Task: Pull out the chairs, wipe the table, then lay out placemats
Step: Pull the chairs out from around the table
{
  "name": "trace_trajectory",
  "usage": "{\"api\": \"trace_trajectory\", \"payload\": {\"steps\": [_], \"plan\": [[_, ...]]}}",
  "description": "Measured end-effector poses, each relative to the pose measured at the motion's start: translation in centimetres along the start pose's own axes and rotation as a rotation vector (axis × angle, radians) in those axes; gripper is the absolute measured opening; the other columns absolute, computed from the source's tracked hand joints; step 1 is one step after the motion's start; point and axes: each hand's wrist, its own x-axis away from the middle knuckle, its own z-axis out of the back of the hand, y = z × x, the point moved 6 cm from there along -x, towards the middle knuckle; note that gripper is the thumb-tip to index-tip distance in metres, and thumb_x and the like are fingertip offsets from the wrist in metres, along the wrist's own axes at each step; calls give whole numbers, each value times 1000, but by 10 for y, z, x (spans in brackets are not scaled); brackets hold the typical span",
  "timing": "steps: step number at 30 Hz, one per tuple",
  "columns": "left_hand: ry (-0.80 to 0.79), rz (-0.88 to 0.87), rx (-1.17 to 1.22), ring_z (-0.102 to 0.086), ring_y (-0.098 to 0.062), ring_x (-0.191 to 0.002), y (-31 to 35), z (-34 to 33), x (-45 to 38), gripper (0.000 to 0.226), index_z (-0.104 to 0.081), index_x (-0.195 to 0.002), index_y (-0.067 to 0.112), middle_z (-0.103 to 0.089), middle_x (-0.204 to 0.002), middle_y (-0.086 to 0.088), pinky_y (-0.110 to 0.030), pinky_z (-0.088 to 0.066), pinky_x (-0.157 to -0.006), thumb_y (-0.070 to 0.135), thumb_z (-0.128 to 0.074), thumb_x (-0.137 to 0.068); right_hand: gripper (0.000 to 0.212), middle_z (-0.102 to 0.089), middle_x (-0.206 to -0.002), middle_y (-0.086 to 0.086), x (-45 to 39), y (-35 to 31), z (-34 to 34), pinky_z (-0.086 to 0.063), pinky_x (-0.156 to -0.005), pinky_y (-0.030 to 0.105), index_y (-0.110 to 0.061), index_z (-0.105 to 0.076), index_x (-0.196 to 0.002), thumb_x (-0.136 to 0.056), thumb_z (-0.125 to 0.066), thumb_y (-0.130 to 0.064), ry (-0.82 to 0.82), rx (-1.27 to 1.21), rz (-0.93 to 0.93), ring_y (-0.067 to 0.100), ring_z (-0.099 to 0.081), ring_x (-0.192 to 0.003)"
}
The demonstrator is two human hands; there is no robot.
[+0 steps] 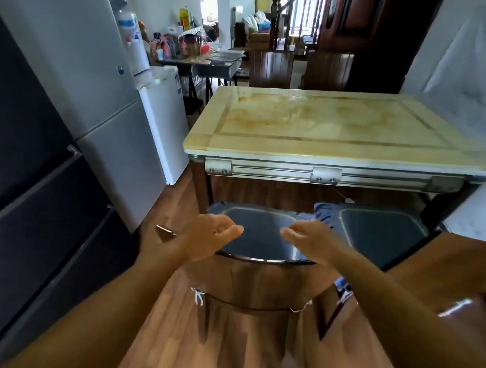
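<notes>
A table with a pale yellow marbled top (265, 147) stands in front of me, its surface bare. Two wooden chairs sit at its near side. The nearer chair (255, 283) has a curved brown back and a dark seat cushion (259, 234). A second chair with a dark cushion (378, 232) stands to its right, partly under the table. My left hand (209, 235) and my right hand (311, 238) hover just above the nearer chair's back rail, fingers loosely curled, holding nothing. Neither hand touches the chair.
A tall grey fridge (82, 90) and a dark cabinet (29, 190) line the left side, with a small white appliance (167, 120) beyond. A cluttered side table (202, 58) stands at the back. Two more chair backs (270, 69) rise behind the table. A white wall (460, 81) borders the right.
</notes>
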Motion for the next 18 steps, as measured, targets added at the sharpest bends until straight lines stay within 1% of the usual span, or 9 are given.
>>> {"api": "trace_trajectory", "payload": {"steps": [1,3,4,6,9,12,14,16,18], "plan": [[-60,-40,-59,-60,-6,-75,1,-7,4,27,-68,-87,21,-61,-74,17,-23,-48,-72,42,-53,-90,45,-52,-61,-2,6,-2,-12,-35,-56,28,-15,-51,-59,-94,-48,-43,-34,38,2,19,-53,-65],[-135,-123,-207,-60,-4,-79,3,-20,10,30,-68,-94,25,-64,-84,16,-22,-50,-74,49,-54,-86,51,-53,-61,-4,16,-8,-29,-36,-57,28,-19,-52,-60,-93,-40,-56,-13,220,7,16,-52,-64],[-178,-153,-260,-60,-4,-80,5,-26,13,31,-67,-97,27,-66,-89,14,-23,-51,-76,53,-53,-85,54,-55,-64,-4,24,-13,-36,-38,-59,29,-20,-55,-63,-92,-35,-60,18,308,12,16,-53,-65],[-166,-174,-317,-59,-4,-80,-3,-32,12,35,-64,-97,30,-65,-92,13,-29,-53,-77,58,-48,-84,58,-54,-64,-3,29,-16,-36,-39,-59,26,-20,-56,-64,-94,-27,-61,149,427,30,16,-53,-64],[-128,-206,-364,-59,-4,-82,-9,-35,10,53,-63,-99,32,-65,-96,13,-32,-54,-77,69,-30,-79,58,-45,-55,-6,30,-15,-32,-23,-46,18,-22,-47,-57,-96,-22,-57,257,531,50,10,-45,-52],[-107,-264,-383,-61,-7,-84,-5,-35,7,64,-64,-101,30,-66,-98,11,-33,-55,-76,70,-20,-77,60,-16,-38,-9,29,-18,-29,-8,-41,13,-25,-23,-42,-94,-21,-55,451,543,170,6,-18,-30],[-98,-290,-392,-62,-8,-86,-2,-35,0,68,-64,-104,29,-67,-100,10,-32,-54,-76,70,-16,-77,66,-19,-35,-9,21,-12,-22,-2,-41,11,-25,-32,-37,-95,-21,-54,541,553,190,7,-17,-27],[-44,-303,-392,-63,-10,-86,3,-33,-9,71,-65,-105,27,-68,-101,8,-33,-54,-74,69,-14,-78,70,-36,-34,-7,11,-7,-17,-7,-39,13,-22,-47,-38,-95,-21,-54,546,583,192,7,-31,-27],[6,-305,-395,-64,-13,-87,7,-34,-27,75,-67,-105,26,-69,-101,7,-33,-54,-74,69,-12,-77,64,-42,-37,-6,-4,6,-5,-29,-45,18,-22,-47,-43,-94,-25,-53,579,511,242,6,-35,-30]]}}
